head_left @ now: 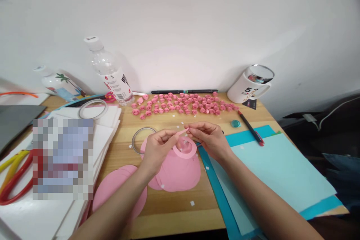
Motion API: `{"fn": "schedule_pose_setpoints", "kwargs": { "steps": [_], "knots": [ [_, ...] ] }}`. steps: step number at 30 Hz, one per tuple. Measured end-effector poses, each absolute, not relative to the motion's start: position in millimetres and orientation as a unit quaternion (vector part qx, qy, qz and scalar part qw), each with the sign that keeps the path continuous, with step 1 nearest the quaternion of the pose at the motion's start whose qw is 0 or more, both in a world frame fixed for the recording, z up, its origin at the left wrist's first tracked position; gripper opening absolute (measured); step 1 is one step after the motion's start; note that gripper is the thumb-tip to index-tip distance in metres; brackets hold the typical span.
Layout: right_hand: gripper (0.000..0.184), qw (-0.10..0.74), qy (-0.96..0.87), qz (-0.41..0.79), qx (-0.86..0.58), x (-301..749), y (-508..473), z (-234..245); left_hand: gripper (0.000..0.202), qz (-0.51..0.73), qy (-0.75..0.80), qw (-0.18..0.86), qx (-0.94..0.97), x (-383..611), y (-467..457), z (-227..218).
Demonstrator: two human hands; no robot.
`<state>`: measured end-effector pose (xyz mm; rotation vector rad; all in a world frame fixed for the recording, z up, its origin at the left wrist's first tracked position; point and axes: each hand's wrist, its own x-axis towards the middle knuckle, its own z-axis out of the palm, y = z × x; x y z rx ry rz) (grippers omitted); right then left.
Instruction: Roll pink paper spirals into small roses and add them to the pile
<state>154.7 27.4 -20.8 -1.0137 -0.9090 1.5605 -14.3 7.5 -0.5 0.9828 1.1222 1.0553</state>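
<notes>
On the worktop (174,213), dozens of small rolled pink flowers (174,103) lay in a broad cluster, and these looked finished. Nearer the person than the flowers, the left hand (163,142) pinched a narrow paper strip (182,132), and the right hand (209,138) had its fingertips close together on the strip's far end, where it seemed to curl. This roll appeared to be at an early stage. Also in front of the flowers, below both hands, lay some cut pink paper (180,174); whether the strip was joined to it could not be told. Farther in front of the flowers, toward the left, pink circles (109,183) lay flat and unrolled, so some paper seemed left to work. A mug (244,88) stood right of the flowers, a bottle (112,75) left of them
</notes>
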Motion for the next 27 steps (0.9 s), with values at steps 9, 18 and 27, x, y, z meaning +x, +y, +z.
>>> {"fn": "schedule_pose_setpoints", "kwargs": {
  "steps": [9,18,27],
  "knots": [
    [0.015,0.510,-0.386,0.640,-0.425,155.0,27.4,-20.0,0.014,0.444,0.471,0.619,0.445,-13.6,6.5,1.7],
    [0.014,0.515,-0.379,0.646,-0.417,153.7,26.4,-21.4,0.015,0.444,0.483,0.612,0.442,-14.4,6.9,-0.6],
    [0.014,0.503,-0.401,0.643,-0.415,154.2,26.5,-21.3,0.016,0.449,0.488,0.608,0.436,-14.6,7.6,-0.4]
  ]
}}
